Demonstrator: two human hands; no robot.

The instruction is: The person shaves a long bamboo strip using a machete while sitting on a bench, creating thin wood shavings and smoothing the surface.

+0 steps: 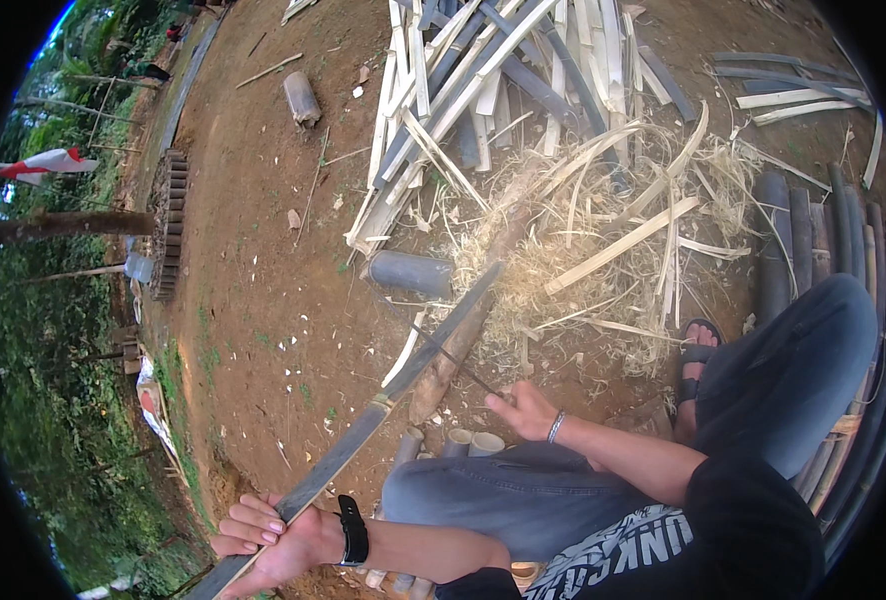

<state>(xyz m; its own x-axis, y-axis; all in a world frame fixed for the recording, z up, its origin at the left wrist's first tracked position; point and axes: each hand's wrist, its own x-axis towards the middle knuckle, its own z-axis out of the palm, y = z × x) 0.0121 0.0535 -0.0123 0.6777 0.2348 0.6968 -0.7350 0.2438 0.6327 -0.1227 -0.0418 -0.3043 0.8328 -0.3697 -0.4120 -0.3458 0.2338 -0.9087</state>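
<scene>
The long bamboo strip slants across the log, beyond the log's near end, its lower part in the left hand, fingers curled round it. The right hand is closed on a thin knife whose blade crosses the strip. Should the strip roll on the log's rounded top, the blade might skid toward the bent knee nearby

The long, dark grey split-bamboo strip runs out past the lower edge beyond the left hand, its near end cut off. The right hand hides the gripped end of the thin dark blade. The upper edge crops the pale-and-grey bamboo heap.
</scene>
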